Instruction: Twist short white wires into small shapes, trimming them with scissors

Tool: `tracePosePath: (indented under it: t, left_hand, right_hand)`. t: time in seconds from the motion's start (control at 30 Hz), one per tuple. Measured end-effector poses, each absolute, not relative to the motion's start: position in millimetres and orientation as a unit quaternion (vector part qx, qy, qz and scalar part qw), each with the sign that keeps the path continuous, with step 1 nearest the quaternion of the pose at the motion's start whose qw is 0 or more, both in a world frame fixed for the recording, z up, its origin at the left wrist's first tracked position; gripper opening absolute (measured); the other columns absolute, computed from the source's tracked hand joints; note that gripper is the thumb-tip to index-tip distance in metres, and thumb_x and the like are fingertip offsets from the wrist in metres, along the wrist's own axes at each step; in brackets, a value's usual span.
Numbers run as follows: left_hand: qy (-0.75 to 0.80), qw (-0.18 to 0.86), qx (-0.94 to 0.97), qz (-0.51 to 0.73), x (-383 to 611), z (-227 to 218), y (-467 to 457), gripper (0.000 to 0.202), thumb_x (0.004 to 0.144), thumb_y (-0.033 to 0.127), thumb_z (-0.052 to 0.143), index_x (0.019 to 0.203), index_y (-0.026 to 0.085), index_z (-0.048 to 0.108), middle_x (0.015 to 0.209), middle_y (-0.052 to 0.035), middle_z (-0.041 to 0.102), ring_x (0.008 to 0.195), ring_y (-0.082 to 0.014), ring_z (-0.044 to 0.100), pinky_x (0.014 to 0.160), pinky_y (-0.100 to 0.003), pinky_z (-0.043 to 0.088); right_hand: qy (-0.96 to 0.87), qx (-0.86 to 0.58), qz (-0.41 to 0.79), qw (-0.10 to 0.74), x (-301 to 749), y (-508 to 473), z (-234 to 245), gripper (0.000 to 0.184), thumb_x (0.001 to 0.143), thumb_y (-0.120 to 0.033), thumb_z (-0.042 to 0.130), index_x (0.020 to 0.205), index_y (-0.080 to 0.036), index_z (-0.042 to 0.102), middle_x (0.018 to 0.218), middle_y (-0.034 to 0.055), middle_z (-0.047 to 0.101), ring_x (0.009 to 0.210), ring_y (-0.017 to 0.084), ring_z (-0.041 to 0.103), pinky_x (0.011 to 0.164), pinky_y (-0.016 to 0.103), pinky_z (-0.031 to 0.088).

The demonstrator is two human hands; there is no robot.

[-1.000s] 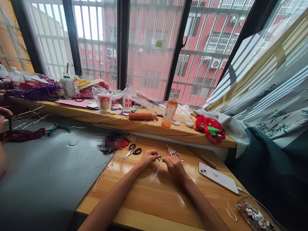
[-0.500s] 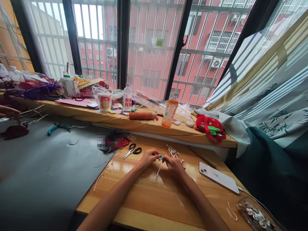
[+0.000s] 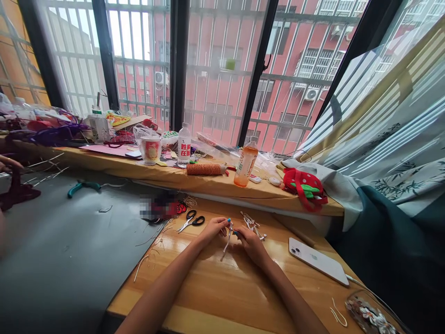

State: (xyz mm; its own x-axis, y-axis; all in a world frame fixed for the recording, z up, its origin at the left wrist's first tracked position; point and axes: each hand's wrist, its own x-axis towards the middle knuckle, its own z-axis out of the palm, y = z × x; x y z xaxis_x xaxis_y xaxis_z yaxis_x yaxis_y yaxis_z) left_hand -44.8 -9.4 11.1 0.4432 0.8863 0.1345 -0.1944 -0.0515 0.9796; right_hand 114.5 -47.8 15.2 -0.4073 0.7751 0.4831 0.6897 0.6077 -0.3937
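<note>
Both my hands meet over the wooden table [image 3: 222, 287]. My left hand [image 3: 214, 228] and my right hand [image 3: 251, 240] each pinch a thin white cord [image 3: 226, 242] between fingertips, and its loose end hangs down onto the wood. A small pile of short white cord pieces [image 3: 253, 222] lies just beyond my right hand. Black-handled scissors [image 3: 192, 219] rest to the left of my left hand.
A white phone [image 3: 318, 261] lies at the right, and a clear tray of small pieces [image 3: 368, 315] sits at the near right corner. On the sill stand an orange drink bottle [image 3: 245, 162], a water bottle [image 3: 184, 144], a thread spool [image 3: 205, 169] and a strawberry pouch [image 3: 305, 186]. Another person's hand [image 3: 9, 163] shows at far left, near teal pliers [image 3: 83, 186].
My hands have drawn closer together on the cord, and the view has shifted slightly. The other person's hand at far left has lifted a dark red bundle.
</note>
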Motion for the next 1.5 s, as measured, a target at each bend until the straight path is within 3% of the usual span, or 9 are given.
tracePosePath:
  t: [0.13, 0.33, 0.53, 1.0, 1.27, 1.5]
  left_hand:
    - [0.272, 0.658, 0.564, 0.417, -47, 15, -12, 0.034, 0.055, 0.036, 0.065, 0.075, 0.01, 0.058, 0.055, 0.0031, 0.048, 0.046, -0.0045, 0.038, 0.048, -0.019, 0.028]
    - [0.245, 0.674, 0.576, 0.392, -50, 12, -9, 0.032, 0.052, 0.032, 0.068, 0.072, 0.011, 0.055, 0.061, 0.0026, 0.05, 0.051, -0.0052, 0.041, 0.053, -0.019, 0.031]
    - [0.274, 0.65, 0.593, 0.389, -48, 8, -6, 0.031, 0.051, 0.03, 0.068, 0.071, 0.012, 0.052, 0.063, 0.003, 0.049, 0.052, -0.0051, 0.039, 0.05, -0.019, 0.028]
    - [0.269, 0.601, 0.657, 0.367, -43, 13, -10, 0.024, 0.06, 0.029, 0.06, 0.077, 0.013, 0.055, 0.067, 0.0021, 0.049, 0.057, -0.0074, 0.039, 0.053, -0.019, 0.029]
    - [0.278, 0.545, 0.714, 0.34, -44, 8, -11, 0.024, 0.067, 0.03, 0.054, 0.083, 0.013, 0.058, 0.069, 0.0003, 0.054, 0.061, -0.0092, 0.043, 0.059, -0.02, 0.032]
    - [0.29, 0.482, 0.773, 0.293, -49, 20, -18, 0.019, 0.065, 0.027, 0.055, 0.076, 0.013, 0.061, 0.071, -0.0011, 0.056, 0.068, -0.0114, 0.047, 0.063, -0.02, 0.034]
  right_hand:
    - [-0.841, -0.434, 0.04, 0.321, 114, -46, 13, 0.021, 0.084, -0.024, 0.035, 0.083, -0.018, 0.056, 0.076, 0.0036, 0.055, 0.072, 0.015, 0.052, 0.064, 0.027, 0.041]
    - [-0.847, -0.454, -0.009, 0.275, 116, -49, 15, 0.022, 0.084, -0.028, 0.036, 0.088, -0.021, 0.056, 0.078, 0.0033, 0.054, 0.074, 0.016, 0.051, 0.066, 0.028, 0.04]
    - [-0.854, -0.461, -0.045, 0.238, 120, -46, 15, 0.022, 0.084, -0.027, 0.037, 0.082, -0.02, 0.057, 0.076, 0.003, 0.053, 0.071, 0.015, 0.048, 0.066, 0.028, 0.037]
    - [-0.876, -0.414, -0.158, 0.188, 124, -52, 35, 0.02, 0.084, -0.022, 0.036, 0.075, -0.019, 0.054, 0.075, 0.0027, 0.052, 0.071, 0.014, 0.047, 0.069, 0.028, 0.033]
    - [-0.885, -0.417, -0.111, 0.178, 131, -53, 32, 0.018, 0.083, -0.021, 0.037, 0.081, -0.019, 0.055, 0.076, 0.0032, 0.053, 0.071, 0.015, 0.047, 0.07, 0.029, 0.033]
    - [-0.889, -0.424, -0.017, 0.174, 135, -49, 29, 0.025, 0.084, -0.019, 0.033, 0.068, -0.017, 0.053, 0.071, 0.0024, 0.054, 0.068, 0.014, 0.048, 0.066, 0.027, 0.032]
